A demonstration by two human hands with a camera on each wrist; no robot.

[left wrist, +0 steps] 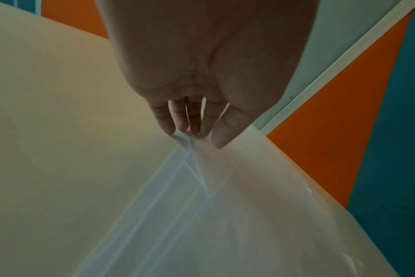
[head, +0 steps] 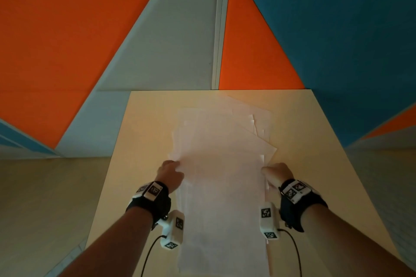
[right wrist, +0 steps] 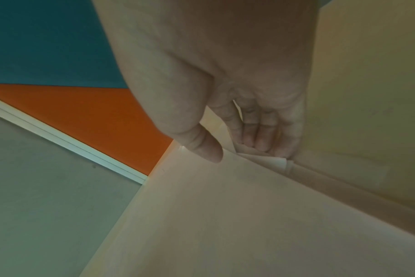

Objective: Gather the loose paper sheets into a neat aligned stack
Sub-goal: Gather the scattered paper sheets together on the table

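A loose pile of white paper sheets (head: 222, 164) lies fanned along the middle of the light wooden table (head: 144, 141), its far corners splayed at different angles. My left hand (head: 172, 172) holds the pile's left edge. In the left wrist view the left hand (left wrist: 197, 138) has its thumb on top of the sheets (left wrist: 237, 215) and its fingers (left wrist: 178, 121) under the offset edges. My right hand (head: 275, 172) holds the right edge. In the right wrist view the right hand (right wrist: 237, 151) presses its thumb on the top sheet (right wrist: 237, 215) while its fingers (right wrist: 261, 138) curl under the layered edges.
The table's far edge (head: 220, 90) meets a wall of orange (head: 67, 29), grey (head: 175, 51) and blue panels (head: 337, 29). Bare tabletop shows on both sides of the pile. Pale floor (head: 45, 198) lies to the left of the table.
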